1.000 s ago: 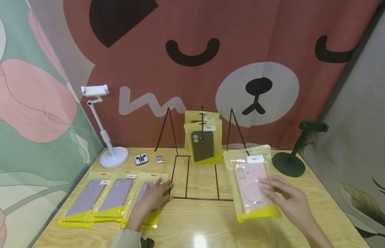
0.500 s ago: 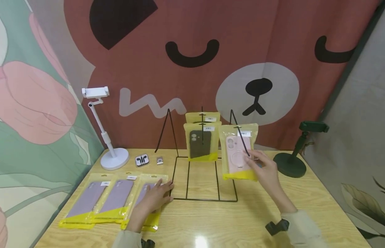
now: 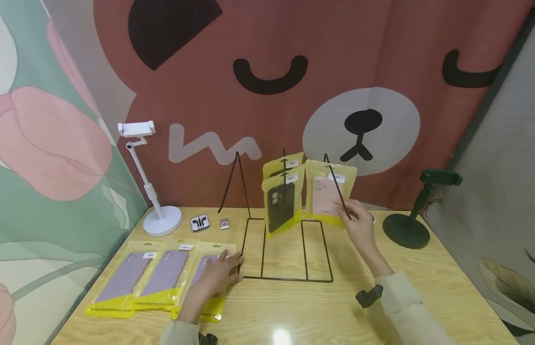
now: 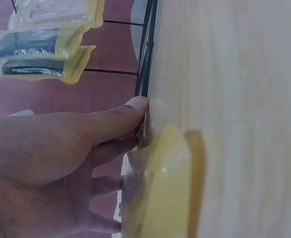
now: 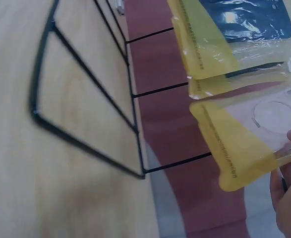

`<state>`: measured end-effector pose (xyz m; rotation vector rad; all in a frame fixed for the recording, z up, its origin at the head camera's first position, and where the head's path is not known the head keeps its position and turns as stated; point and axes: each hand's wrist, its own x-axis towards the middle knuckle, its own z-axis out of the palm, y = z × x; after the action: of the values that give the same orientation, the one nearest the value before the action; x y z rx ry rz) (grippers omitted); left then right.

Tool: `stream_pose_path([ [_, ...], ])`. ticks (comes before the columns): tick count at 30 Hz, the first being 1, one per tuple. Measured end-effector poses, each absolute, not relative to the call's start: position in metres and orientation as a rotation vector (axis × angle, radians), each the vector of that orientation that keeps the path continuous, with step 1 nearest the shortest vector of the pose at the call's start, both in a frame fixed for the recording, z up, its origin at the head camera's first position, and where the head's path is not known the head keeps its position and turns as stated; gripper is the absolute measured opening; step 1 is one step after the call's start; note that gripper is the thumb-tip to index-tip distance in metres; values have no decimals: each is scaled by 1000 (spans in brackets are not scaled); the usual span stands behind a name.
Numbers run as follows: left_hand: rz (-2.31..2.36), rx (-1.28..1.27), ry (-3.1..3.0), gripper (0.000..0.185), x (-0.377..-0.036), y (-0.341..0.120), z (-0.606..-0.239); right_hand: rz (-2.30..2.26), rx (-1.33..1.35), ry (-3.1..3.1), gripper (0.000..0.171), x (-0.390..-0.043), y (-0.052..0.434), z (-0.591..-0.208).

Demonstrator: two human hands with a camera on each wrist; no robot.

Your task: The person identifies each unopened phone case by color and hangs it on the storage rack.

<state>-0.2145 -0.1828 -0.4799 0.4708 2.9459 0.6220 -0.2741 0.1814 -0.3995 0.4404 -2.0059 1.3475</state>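
A black wire display rack (image 3: 289, 249) stands mid-table. My right hand (image 3: 355, 218) pinches a yellow-edged packet with a pink phone case (image 3: 325, 194), holding it upright against the rack's right prong (image 3: 336, 189). In the right wrist view the same pink-case packet (image 5: 249, 134) hangs above the rack's base (image 5: 86, 104), my fingers (image 5: 289, 198) at its edge. Two packets with dark green cases (image 3: 281, 203) hang on the middle prong. My left hand (image 3: 220, 273) lies flat on the rightmost of three purple-case packets (image 3: 164, 275). Its thumb (image 4: 120, 111) touches the rack's base wire.
A white phone stand (image 3: 153, 211) is at the back left, with an earphone box (image 3: 199, 223) and a small silver item (image 3: 224, 224) beside it. A dark green stand (image 3: 407, 227) is at the back right. A printed curtain hangs close behind the table (image 3: 293, 311).
My right hand has lifted the pink-case packet off the table and carried it back and up to the rack's right prong. The left hand has stayed on the purple-case packet.
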Motion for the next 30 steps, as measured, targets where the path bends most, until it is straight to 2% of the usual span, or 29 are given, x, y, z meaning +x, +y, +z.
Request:
stream_pose_path([
  [9, 618, 459, 2940, 51, -216, -180, -478, 1361, 250, -2122, 14, -260, 219, -447],
  [13, 630, 439, 2929, 51, -216, -181, -480, 1267, 311, -2356, 16, -247, 228, -462],
  [16, 638, 429, 2923, 51, -216, -181, -482, 1213, 484, -2545, 28, -235, 225, -468],
  [19, 647, 425, 2920, 51, -215, -182, -482, 1134, 660, -2725, 47, -228, 218, -475],
  [24, 667, 422, 2915, 50, -215, -182, -482, 984, 802, -2902, 75, -224, 209, -483],
  [26, 672, 425, 2913, 50, -215, -182, -482, 928, 823, -2920, 78, -224, 207, -485],
  [30, 669, 438, 2910, 51, -215, -182, -482, 830, 839, -2930, 74, -226, 205, -488],
])
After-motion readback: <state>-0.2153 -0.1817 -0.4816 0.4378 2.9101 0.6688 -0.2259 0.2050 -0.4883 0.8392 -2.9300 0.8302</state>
